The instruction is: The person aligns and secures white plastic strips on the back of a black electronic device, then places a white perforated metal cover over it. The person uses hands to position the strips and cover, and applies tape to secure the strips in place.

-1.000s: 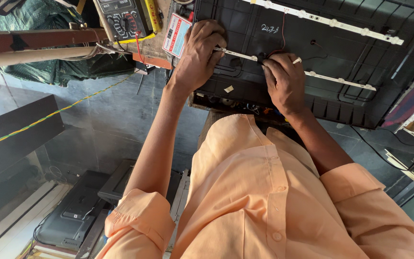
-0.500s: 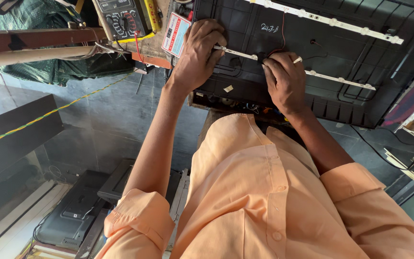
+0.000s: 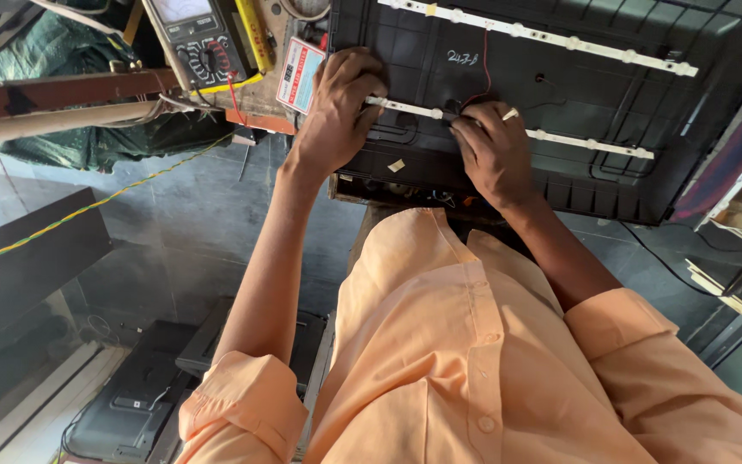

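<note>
A black television back panel (image 3: 577,94) lies on the bench with two white LED strips across it. My left hand (image 3: 337,107) curls over the left end of the near LED strip (image 3: 590,143) and presses it onto the panel. My right hand (image 3: 491,150) grips the same strip near its middle, where a thin red wire (image 3: 484,73) comes down to my fingers. A small white piece (image 3: 509,113) sticks out between those fingers. The far LED strip (image 3: 543,36) lies untouched.
A multimeter (image 3: 199,39) and a yellow tool (image 3: 255,34) lie left of the panel, beside a small printed card (image 3: 301,77). Below the bench are a grey tiled floor (image 3: 173,223), a yellow-green cable (image 3: 70,215) and dark electronics (image 3: 130,404). Wooden slats (image 3: 732,296) stand at the right.
</note>
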